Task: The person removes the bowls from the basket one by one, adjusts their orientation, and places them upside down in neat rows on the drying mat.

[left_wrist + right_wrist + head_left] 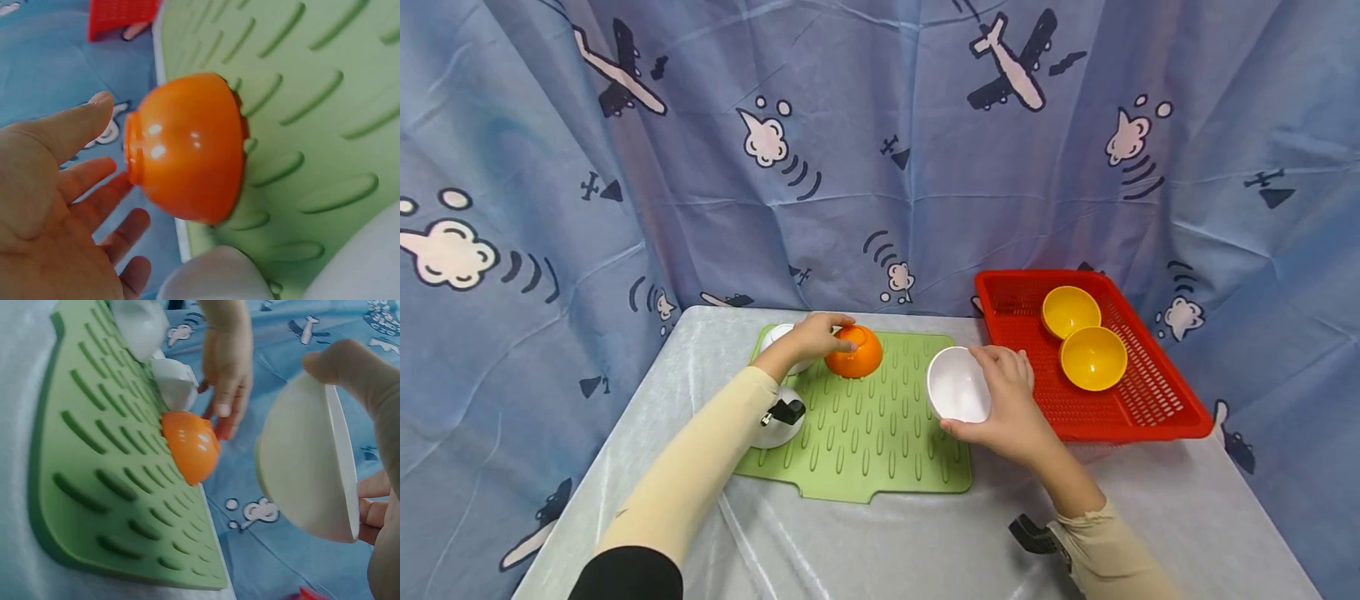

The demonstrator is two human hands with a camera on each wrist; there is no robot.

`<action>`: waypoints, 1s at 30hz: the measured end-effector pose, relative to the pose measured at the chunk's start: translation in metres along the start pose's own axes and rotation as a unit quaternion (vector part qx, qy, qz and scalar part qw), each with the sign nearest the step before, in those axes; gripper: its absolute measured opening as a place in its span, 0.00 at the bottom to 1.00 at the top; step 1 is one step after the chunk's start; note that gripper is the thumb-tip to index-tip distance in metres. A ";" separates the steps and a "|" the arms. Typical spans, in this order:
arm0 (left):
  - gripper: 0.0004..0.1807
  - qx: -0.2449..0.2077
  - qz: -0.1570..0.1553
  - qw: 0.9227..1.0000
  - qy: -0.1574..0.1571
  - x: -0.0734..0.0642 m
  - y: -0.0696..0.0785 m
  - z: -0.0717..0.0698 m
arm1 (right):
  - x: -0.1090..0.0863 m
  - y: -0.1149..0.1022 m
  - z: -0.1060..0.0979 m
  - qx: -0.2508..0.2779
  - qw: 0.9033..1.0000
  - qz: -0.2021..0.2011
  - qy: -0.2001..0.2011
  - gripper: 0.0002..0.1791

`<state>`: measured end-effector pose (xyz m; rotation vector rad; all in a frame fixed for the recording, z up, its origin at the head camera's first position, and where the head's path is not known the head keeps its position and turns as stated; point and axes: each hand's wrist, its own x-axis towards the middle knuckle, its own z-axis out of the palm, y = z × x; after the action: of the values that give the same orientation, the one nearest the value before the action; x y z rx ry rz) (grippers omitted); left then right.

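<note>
An orange bowl stands upside down at the far middle of a green ribbed mat. My left hand reaches over it with fingers spread, the fingertips at the bowl's base. My right hand grips a white bowl by its rim, thumb on one side and fingers on the other. That bowl is tilted on edge above the mat's right border, its hollow facing me.
Two more white bowls sit upside down along the mat's left side. A red basket on the right holds two yellow bowls. A blue printed curtain hangs behind the grey table.
</note>
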<state>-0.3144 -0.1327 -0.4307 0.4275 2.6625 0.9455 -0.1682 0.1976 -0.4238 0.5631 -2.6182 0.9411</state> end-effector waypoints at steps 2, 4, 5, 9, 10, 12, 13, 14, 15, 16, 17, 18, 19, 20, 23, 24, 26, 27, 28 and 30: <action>0.34 0.005 0.007 1.000 0.003 -0.004 0.002 -0.002 | 0.001 -0.002 0.008 -0.005 1.000 -0.010 0.000 0.59; 0.35 0.003 0.017 1.000 0.016 -0.011 0.006 -0.004 | 0.001 -0.004 0.015 -0.010 1.000 -0.018 -0.004 0.59; 0.35 0.001 0.024 0.999 0.023 -0.015 0.009 -0.005 | 0.001 -0.005 0.018 -0.011 1.000 -0.020 -0.006 0.59; 0.34 -0.042 0.059 0.996 0.045 -0.036 0.021 -0.005 | 0.002 -0.011 0.027 -0.011 1.000 -0.025 -0.014 0.61; 0.34 -0.048 0.070 0.995 0.048 -0.042 0.023 -0.005 | 0.002 -0.012 0.029 -0.012 0.999 -0.027 -0.014 0.61; 0.33 -0.068 0.082 0.993 0.052 -0.054 0.027 -0.002 | 0.002 -0.015 0.032 -0.016 0.999 -0.029 -0.017 0.61; 0.33 -0.075 0.087 0.992 0.053 -0.061 0.029 0.000 | 0.002 -0.016 0.034 -0.019 0.999 -0.031 -0.017 0.61; 0.33 -0.086 0.087 0.991 0.053 -0.068 0.031 0.003 | 0.002 -0.017 0.035 -0.020 0.999 -0.031 -0.018 0.61; 0.33 -0.096 0.086 0.990 0.052 -0.076 0.034 0.006 | 0.002 -0.019 0.037 -0.021 0.999 -0.033 -0.017 0.61; 0.33 -0.105 0.083 0.990 0.051 -0.083 0.036 0.010 | 0.001 -0.020 0.038 -0.022 0.999 -0.034 -0.018 0.61; 0.33 -0.119 0.077 0.989 0.050 -0.090 0.038 0.014 | 0.001 -0.021 0.039 -0.022 0.999 -0.035 -0.018 0.62; 0.33 -0.134 0.072 0.987 0.048 -0.096 0.039 0.018 | 0.001 -0.022 0.040 -0.021 0.999 -0.036 -0.017 0.62; 0.33 -0.144 0.066 0.986 0.046 -0.103 0.041 0.023 | 0.000 -0.023 0.041 -0.018 0.999 -0.039 -0.015 0.62; 0.32 -0.155 0.061 0.985 0.044 -0.108 0.043 0.028 | 0.000 -0.024 0.041 -0.015 0.999 -0.041 -0.015 0.63; 0.32 -0.194 0.054 0.979 0.031 -0.120 0.046 0.042 | -0.001 -0.027 0.043 -0.007 0.999 -0.051 -0.012 0.63; 0.32 -0.208 0.055 0.976 0.024 -0.122 0.047 0.046 | -0.002 -0.028 0.044 -0.005 0.998 -0.055 -0.010 0.63; 0.32 -0.230 0.056 0.972 0.009 -0.126 0.048 0.055 | -0.002 -0.030 0.045 -0.001 0.998 -0.061 -0.006 0.63; 0.31 -0.244 0.055 0.968 0.002 -0.127 0.048 0.059 | -0.003 -0.030 0.045 0.000 0.998 -0.064 -0.004 0.63; 0.31 -0.256 0.054 0.965 -0.004 -0.127 0.047 0.062 | -0.003 -0.031 0.046 0.002 0.998 -0.066 -0.003 0.63; 0.30 -0.279 0.052 0.959 -0.019 -0.128 0.046 0.069 | -0.004 -0.032 0.046 0.007 0.998 -0.070 0.000 0.64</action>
<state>-0.1643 -0.1062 -0.4314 0.4427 2.2152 1.6292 -0.1572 0.1454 -0.4424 0.7391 -2.5365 0.9151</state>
